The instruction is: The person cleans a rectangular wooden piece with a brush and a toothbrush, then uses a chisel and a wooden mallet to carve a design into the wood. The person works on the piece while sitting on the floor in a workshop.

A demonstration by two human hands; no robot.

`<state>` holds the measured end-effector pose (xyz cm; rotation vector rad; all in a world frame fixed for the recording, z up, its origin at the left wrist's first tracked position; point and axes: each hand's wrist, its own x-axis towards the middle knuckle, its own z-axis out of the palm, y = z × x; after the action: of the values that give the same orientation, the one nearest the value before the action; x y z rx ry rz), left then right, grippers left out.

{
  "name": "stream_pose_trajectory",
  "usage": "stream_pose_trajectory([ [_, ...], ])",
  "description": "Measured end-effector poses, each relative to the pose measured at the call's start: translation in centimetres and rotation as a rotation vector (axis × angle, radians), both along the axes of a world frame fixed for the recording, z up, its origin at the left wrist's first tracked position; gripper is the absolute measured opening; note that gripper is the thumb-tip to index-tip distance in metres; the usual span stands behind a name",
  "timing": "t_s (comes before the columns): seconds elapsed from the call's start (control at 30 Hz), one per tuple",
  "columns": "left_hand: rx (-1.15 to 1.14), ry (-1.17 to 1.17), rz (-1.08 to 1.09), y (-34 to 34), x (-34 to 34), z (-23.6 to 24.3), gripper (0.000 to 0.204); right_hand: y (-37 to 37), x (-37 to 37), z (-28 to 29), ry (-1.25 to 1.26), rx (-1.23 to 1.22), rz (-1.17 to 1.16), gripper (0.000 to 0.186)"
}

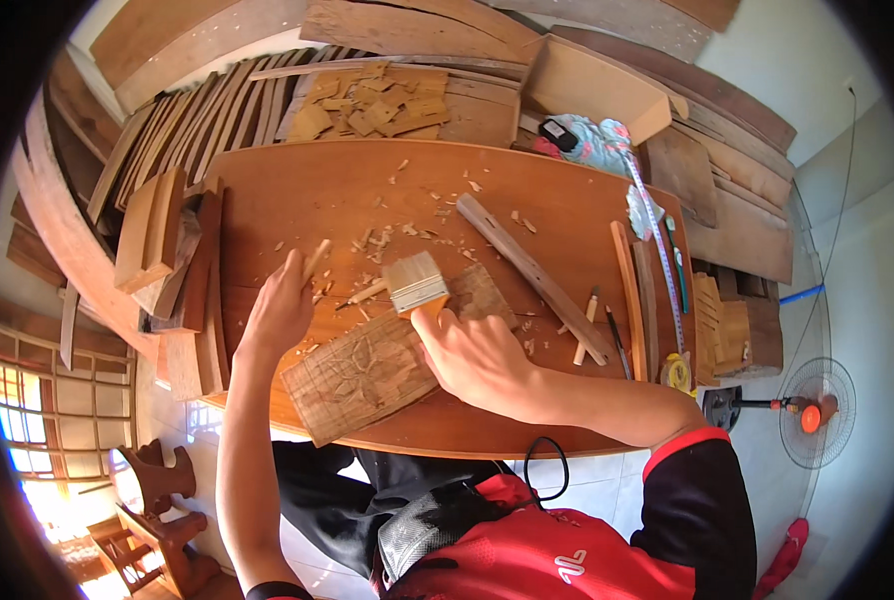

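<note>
Right hand [477, 355] clamped on flat paintbrush [415, 283], bristles up-left over carved plank [387, 355] | plank's long axis runs lower-left to upper-right on table [567, 190] | left hand [279, 312] closed round wooden-handled tool [317, 260], beside plank's left end.

A woodworker in a red and black sports shirt [567, 560].
Short black sleeve [702, 500] with red trim; dark trousers [347, 500]; both forearms bare.

carved wooden panel [377, 365] | flat, tilted, at table's near edge || paintbrush [414, 283] | pale bristles, on panel's far edge
</note>
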<state>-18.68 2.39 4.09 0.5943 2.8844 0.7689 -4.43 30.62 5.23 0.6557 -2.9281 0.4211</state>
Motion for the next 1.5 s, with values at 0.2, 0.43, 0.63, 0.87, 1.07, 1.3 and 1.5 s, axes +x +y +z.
stream_pose_trajectory([
  [0.2, 0.019, -0.037, -0.197, 7.5, 0.9, 1.7, 0.028, 2.7, 0.3, 1.2, -0.149, -0.124, -0.024, 0.049],
  [0.43, -0.280, -0.008, -0.248, 9.2, -0.3, 1.5, 0.029, 16.6, 6.2, 4.9, -0.070, -0.503, -0.471, 0.059],
  [0.63, -0.268, 0.036, -0.274, 11.5, -1.1, 2.9, 0.024, 23.2, 10.5, 2.0, -0.025, -0.906, -0.661, 0.049],
  [0.87, 0.164, -0.181, -0.500, 24.7, 1.8, 4.2, 0.037, 24.4, 9.0, 0.9, 0.228, -1.161, -0.585, 0.048],
  [1.07, -0.145, -0.671, -0.392, 38.8, 4.2, 3.1, 0.042, 27.4, 7.6, 0.9, 0.418, -1.252, -0.546, 0.041],
  [1.3, -0.265, -0.631, -0.168, 43.0, 7.6, 3.6, 0.032, 28.1, 8.8, -0.5, 0.477, -1.176, -0.554, 0.043],
  [1.5, -0.396, -0.708, -0.287, 44.5, 8.4, 4.4, 0.026, 27.4, 8.4, -1.0, 0.806, -0.730, -0.632, 0.047],
])
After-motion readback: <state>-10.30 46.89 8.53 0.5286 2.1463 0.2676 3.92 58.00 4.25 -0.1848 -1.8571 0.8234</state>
